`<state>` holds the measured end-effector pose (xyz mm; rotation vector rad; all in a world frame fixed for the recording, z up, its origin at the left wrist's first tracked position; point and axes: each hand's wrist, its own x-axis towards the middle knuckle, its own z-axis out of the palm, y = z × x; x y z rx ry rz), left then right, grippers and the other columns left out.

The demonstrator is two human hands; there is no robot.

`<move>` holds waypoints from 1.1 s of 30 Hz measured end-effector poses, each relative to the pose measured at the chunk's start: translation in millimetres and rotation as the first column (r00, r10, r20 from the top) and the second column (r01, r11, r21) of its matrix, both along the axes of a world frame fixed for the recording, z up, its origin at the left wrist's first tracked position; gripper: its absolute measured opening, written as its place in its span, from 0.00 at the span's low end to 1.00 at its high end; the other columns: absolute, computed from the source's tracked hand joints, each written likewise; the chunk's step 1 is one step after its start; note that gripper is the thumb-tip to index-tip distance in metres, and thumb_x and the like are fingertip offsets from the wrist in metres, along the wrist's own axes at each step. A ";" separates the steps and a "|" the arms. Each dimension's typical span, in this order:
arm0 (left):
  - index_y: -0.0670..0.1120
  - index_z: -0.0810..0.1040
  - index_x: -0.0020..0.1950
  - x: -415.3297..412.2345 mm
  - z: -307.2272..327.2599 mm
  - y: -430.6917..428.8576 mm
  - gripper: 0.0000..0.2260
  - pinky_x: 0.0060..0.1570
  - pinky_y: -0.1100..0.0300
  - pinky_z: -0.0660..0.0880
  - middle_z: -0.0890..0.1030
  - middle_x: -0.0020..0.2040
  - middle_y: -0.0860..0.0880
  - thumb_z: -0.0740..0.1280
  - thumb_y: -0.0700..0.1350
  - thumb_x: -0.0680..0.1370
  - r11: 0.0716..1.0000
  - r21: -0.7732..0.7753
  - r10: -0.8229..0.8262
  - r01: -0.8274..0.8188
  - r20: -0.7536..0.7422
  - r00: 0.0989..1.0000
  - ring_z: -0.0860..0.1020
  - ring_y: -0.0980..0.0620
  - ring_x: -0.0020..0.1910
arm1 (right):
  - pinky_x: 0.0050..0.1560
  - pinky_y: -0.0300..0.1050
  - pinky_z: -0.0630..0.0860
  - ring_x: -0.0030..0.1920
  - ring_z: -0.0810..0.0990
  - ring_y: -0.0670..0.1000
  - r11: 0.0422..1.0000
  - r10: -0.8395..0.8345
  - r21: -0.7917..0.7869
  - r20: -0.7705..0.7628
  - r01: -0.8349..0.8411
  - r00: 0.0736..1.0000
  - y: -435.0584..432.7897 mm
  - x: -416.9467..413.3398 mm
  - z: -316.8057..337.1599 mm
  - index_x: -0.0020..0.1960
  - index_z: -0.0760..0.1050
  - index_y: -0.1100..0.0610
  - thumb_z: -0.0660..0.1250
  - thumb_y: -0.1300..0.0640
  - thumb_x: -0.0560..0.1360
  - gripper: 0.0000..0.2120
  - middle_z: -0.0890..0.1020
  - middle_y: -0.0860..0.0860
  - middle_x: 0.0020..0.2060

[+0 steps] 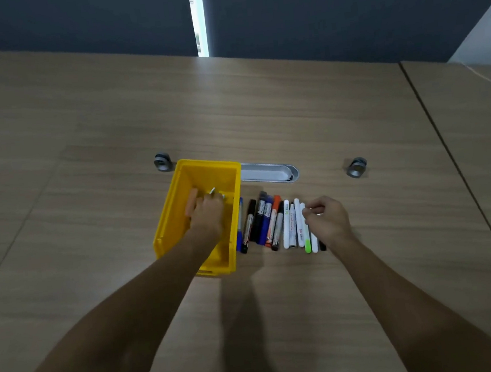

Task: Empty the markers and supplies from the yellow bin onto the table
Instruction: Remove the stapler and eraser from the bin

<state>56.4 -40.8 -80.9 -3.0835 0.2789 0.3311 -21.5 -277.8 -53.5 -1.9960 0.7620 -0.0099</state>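
Observation:
A yellow bin (171, 211) stands on the wooden table (82, 126). My left hand (208, 216) reaches down inside it, fingers closed around small items; a thin white-and-green pen tip (212, 190) pokes out past the knuckles, and an orange marker (191, 206) lies in the bin beside the hand. Right of the bin lies a row of several markers (275, 225), black, blue, orange and white, side by side. My right hand (327, 218) hovers over the row's right end, fingertips pinched at a white marker (314, 242) there.
A grey oval cable slot (267, 175) is set into the table just behind the markers. Two round grey metal fittings (162, 162) (356, 167) sit left and right of it. A seam to a second table (445, 151) runs along the right.

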 end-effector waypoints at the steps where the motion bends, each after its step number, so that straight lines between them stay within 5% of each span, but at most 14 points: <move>1: 0.45 0.69 0.68 1.5 -3.5 0.8 0.23 0.68 0.48 0.68 0.76 0.64 0.41 0.72 0.42 0.75 1.000 0.018 -0.003 0.003 0.000 1.000 0.71 0.41 0.66 | 0.49 0.49 0.80 0.45 0.82 0.53 1.000 0.000 0.002 -0.002 0.000 1.000 1.2 0.3 0.0 0.52 0.80 0.60 0.68 0.63 0.75 0.06 0.82 0.53 0.45; 4: 0.44 0.64 0.72 8.7 -11.1 1.3 0.29 0.68 0.48 0.69 0.75 0.65 0.40 0.73 0.43 0.75 0.999 0.032 0.003 -0.004 0.017 1.000 0.70 0.40 0.67 | 0.52 0.55 0.82 0.46 0.85 0.59 1.000 0.005 0.020 -0.004 -0.005 1.000 4.0 1.7 -1.9 0.52 0.79 0.60 0.68 0.63 0.75 0.06 0.83 0.55 0.46; 11: 0.42 0.70 0.68 23.8 -9.0 7.6 0.22 0.68 0.51 0.66 0.75 0.64 0.40 0.71 0.44 0.75 0.994 0.100 -0.038 0.036 0.012 0.999 0.71 0.41 0.66 | 0.51 0.56 0.80 0.48 0.84 0.60 0.999 0.005 0.054 0.038 -0.008 0.999 19.8 12.7 -2.5 0.52 0.79 0.60 0.68 0.62 0.77 0.05 0.83 0.55 0.43; 21: 0.41 0.70 0.66 16.9 -2.0 11.7 0.17 0.66 0.52 0.68 0.79 0.61 0.43 0.68 0.44 0.78 0.999 -0.043 0.011 -0.016 -0.113 0.994 0.76 0.43 0.62 | 0.52 0.57 0.81 0.48 0.85 0.59 0.999 0.017 0.046 0.064 -0.020 0.998 42.9 21.9 2.9 0.51 0.79 0.58 0.67 0.62 0.77 0.04 0.84 0.54 0.43; 27: 0.41 0.72 0.66 4.7 34.0 29.3 0.16 0.53 0.52 0.73 0.75 0.62 0.40 0.69 0.39 0.78 0.873 -0.466 0.181 -0.147 0.027 0.983 0.74 0.42 0.60 | 0.40 0.38 0.79 0.43 0.81 0.49 0.998 0.047 -0.049 0.284 -0.035 0.958 64.5 41.4 23.8 0.51 0.79 0.56 0.67 0.61 0.78 0.04 0.80 0.48 0.42; 33: 0.39 0.71 0.67 4.4 89.2 89.5 0.16 0.55 0.50 0.70 0.74 0.61 0.39 0.65 0.39 0.80 0.649 -0.745 0.470 -0.156 0.231 0.852 0.72 0.41 0.60 | 0.45 0.47 0.76 0.44 0.78 0.49 0.907 0.342 -0.377 0.394 -0.190 0.853 125.1 85.3 42.9 0.53 0.79 0.58 0.68 0.57 0.76 0.07 0.80 0.53 0.46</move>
